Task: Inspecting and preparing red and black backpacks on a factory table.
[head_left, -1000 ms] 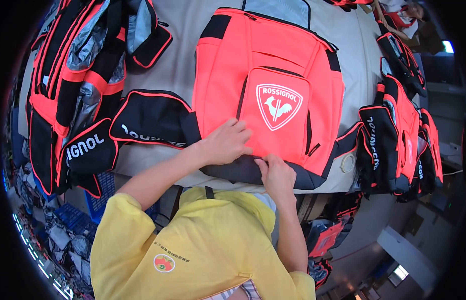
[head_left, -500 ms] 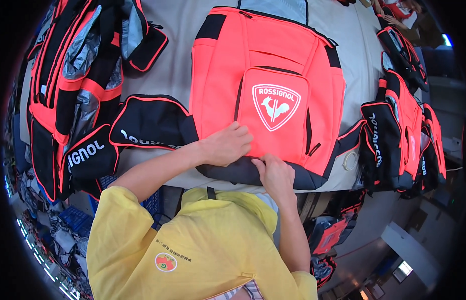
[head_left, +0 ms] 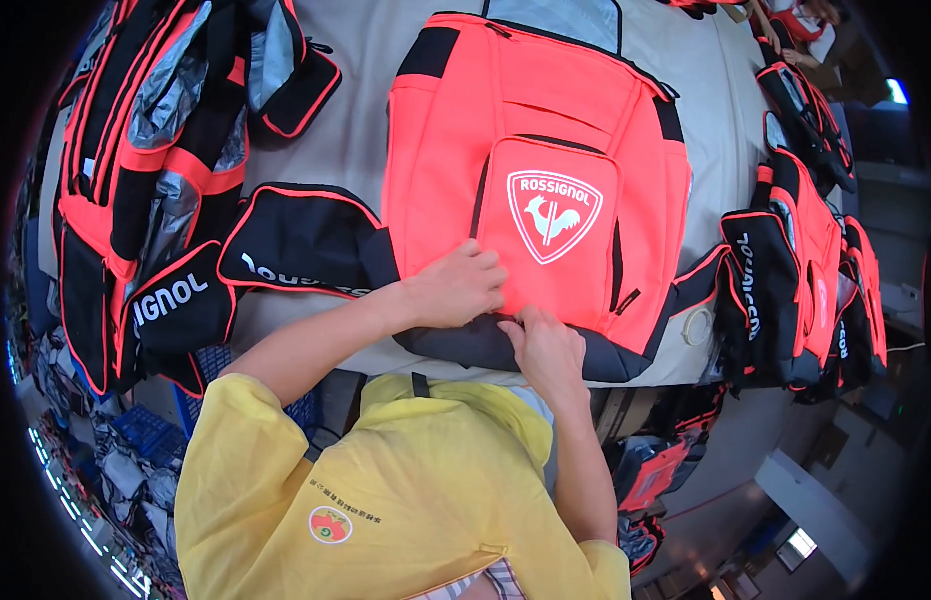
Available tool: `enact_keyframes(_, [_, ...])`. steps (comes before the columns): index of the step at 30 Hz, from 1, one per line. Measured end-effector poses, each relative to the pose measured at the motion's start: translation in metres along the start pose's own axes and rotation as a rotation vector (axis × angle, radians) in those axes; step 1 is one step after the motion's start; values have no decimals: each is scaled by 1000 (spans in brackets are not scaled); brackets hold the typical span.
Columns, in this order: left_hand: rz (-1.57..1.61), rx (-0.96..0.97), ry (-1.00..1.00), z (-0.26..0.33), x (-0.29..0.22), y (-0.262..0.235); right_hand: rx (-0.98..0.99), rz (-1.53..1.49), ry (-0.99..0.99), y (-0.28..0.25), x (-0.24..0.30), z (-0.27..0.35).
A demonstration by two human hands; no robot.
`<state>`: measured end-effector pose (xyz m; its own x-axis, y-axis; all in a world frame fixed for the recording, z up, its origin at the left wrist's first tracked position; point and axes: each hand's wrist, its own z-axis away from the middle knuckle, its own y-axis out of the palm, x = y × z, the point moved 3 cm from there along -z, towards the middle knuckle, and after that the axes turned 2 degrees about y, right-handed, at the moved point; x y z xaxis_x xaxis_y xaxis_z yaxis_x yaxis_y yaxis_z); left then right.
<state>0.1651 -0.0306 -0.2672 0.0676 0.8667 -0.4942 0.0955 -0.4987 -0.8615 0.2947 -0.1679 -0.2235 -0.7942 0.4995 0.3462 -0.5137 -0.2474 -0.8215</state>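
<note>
In the head view, a coral and black bag (head_left: 540, 155) lies front up in the middle of the pale surface (head_left: 350, 125), its black base (head_left: 615, 355) toward the wearer and a grey panel (head_left: 560, 22) at its far end. The left hand (head_left: 465, 286) is curled narrow, fingertips down near the lower left of the front pocket (head_left: 565, 285), which bears a white emblem (head_left: 555, 217). The right hand (head_left: 547, 345) sits just beside it, thumb and fingers close together where coral meets black. Whether either hand pinches the cloth, I cannot tell. A slanted zip (head_left: 623, 302) runs right of the pocket. A black flap (head_left: 300, 237) spreads out on the left; a pale ring (head_left: 696, 326) lies near the right edge. More coral and black bags stand at left (head_left: 135, 215) and right (head_left: 813, 270). Another person (head_left: 810, 28) shows at upper right.
</note>
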Motion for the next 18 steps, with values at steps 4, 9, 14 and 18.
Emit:
enact_keyframes(4, [-118, 46, 10, -1, -4, 2, -7, 3, -14, -1, -1, 1])
enact_keyframes(9, [-15, 33, -16, 1, 0, 1, -11, -17, -11, -2, -2, 0])
enact_keyframes(14, [315, -182, -198, 5, 14, 4, 16, -37, 15, -4, 3, -2])
enact_keyframes(18, [796, -449, -407, 7, 1, -32, 8, -125, 34, -8, 2, -2])
